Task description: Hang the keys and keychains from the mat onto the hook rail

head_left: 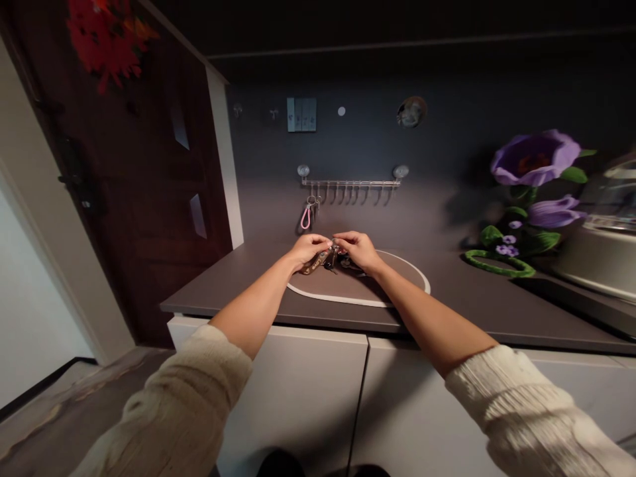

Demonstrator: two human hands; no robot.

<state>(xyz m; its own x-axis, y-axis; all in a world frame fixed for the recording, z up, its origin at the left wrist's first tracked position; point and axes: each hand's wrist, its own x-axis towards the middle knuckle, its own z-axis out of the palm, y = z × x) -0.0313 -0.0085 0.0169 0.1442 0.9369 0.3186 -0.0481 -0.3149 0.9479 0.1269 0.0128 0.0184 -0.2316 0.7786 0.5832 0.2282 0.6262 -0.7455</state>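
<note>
My left hand (307, 250) and my right hand (360, 252) meet over the counter, fingertips pinched close together. Between them hangs a bunch of keys (333, 257), held from both sides at its top. A brown strap (314, 265) with pale lettering trails from the keys below my left hand. Some dark item, partly covered by my right hand, lies beside the keys; its kind is unclear. Beneath everything is a brown oval mat (397, 278) with a white edge.
On the wall behind, a hook rail (352, 183) carries a pink loop keychain (306, 217) at its left end. Purple artificial flowers (536, 159) and a pale domed appliance (603, 252) stand at the right of the counter (467, 298). A dark door (149, 192) is at left.
</note>
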